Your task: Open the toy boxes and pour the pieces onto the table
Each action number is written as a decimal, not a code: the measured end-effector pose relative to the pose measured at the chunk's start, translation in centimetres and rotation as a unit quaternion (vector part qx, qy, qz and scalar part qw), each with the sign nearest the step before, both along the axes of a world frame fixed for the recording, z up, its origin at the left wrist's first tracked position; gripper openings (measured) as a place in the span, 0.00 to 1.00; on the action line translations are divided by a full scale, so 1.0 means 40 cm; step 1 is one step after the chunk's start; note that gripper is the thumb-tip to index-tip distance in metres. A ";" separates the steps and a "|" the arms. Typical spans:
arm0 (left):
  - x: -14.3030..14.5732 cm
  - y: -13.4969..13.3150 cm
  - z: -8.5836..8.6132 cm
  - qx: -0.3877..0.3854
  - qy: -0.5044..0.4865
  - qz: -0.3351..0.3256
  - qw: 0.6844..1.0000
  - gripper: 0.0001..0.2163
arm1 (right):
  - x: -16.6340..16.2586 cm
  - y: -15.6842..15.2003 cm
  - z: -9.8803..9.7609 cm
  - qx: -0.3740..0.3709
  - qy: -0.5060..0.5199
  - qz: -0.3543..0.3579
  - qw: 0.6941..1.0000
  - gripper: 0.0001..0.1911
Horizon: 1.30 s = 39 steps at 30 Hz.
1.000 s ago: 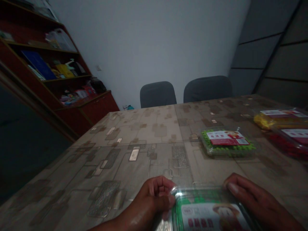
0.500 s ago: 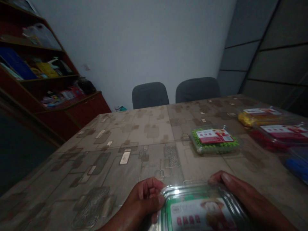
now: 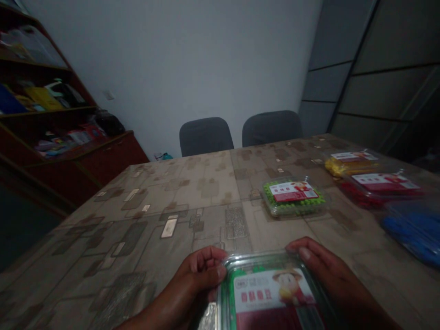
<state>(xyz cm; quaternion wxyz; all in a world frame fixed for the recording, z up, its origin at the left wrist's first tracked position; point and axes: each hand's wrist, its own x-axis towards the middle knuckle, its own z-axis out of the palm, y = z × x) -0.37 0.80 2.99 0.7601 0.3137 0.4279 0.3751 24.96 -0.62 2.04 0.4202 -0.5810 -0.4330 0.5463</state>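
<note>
A clear plastic box (image 3: 271,293) with green contents and a white-and-red label is at the bottom of the head view, its near end cut off by the frame. My left hand (image 3: 202,270) grips its left side near the far corner, thumb against the edge. On the opposite side, my right hand (image 3: 319,266) holds the far right corner with bent fingers. Beyond the held box, a similar box of light-green pieces (image 3: 294,197) lies on the patterned table (image 3: 192,247).
To the right are boxes with yellow (image 3: 350,162), red (image 3: 378,188) and blue pieces (image 3: 412,229). Two dark chairs (image 3: 206,136) stand at the far table edge. A wooden shelf unit (image 3: 82,178) with assorted goods is at the left, and a panelled door (image 3: 388,96) at the right.
The view has turned slightly to the right, so the table things appear further left. Both hands still hold the box, and more of its label shows now.
</note>
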 end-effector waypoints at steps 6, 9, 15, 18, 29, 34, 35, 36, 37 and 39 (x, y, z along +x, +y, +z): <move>0.000 0.004 -0.003 0.012 0.014 -0.019 1.000 0.13 | 0.000 -0.011 0.009 -0.009 0.018 0.019 1.000 0.26; -0.002 0.004 -0.003 0.022 0.005 -0.029 0.999 0.13 | 0.002 -0.014 0.021 -0.027 0.029 0.034 0.999 0.27; -0.014 0.005 0.009 0.037 0.026 -0.041 0.998 0.12 | 0.007 -0.016 0.022 0.008 -0.025 0.042 0.999 0.27; -0.011 0.005 0.010 0.050 0.030 -0.038 0.998 0.12 | 0.009 -0.018 0.016 0.038 -0.053 0.047 0.997 0.27; -0.021 -0.001 -0.023 0.079 0.042 -0.047 0.995 0.13 | 0.011 -0.027 0.035 0.028 0.015 0.068 0.997 0.28; -0.024 -0.012 0.001 0.128 0.088 -0.043 0.987 0.14 | 0.015 -0.026 0.041 0.027 -0.003 0.049 0.998 0.30; -0.028 -0.016 0.010 0.148 0.122 -0.041 0.981 0.14 | 0.017 -0.025 0.040 0.022 -0.007 0.055 0.998 0.30; -0.033 -0.020 0.018 0.179 0.165 -0.041 0.969 0.14 | 0.021 -0.024 0.036 0.018 -0.011 0.062 0.998 0.31; -0.039 -0.023 0.025 0.225 0.212 -0.044 0.950 0.16 | 0.024 -0.022 0.032 0.015 -0.013 0.067 0.998 0.32; -0.052 -0.030 0.027 0.363 0.301 -0.075 0.878 0.23 | 0.030 -0.019 0.020 0.017 -0.022 0.076 0.997 0.33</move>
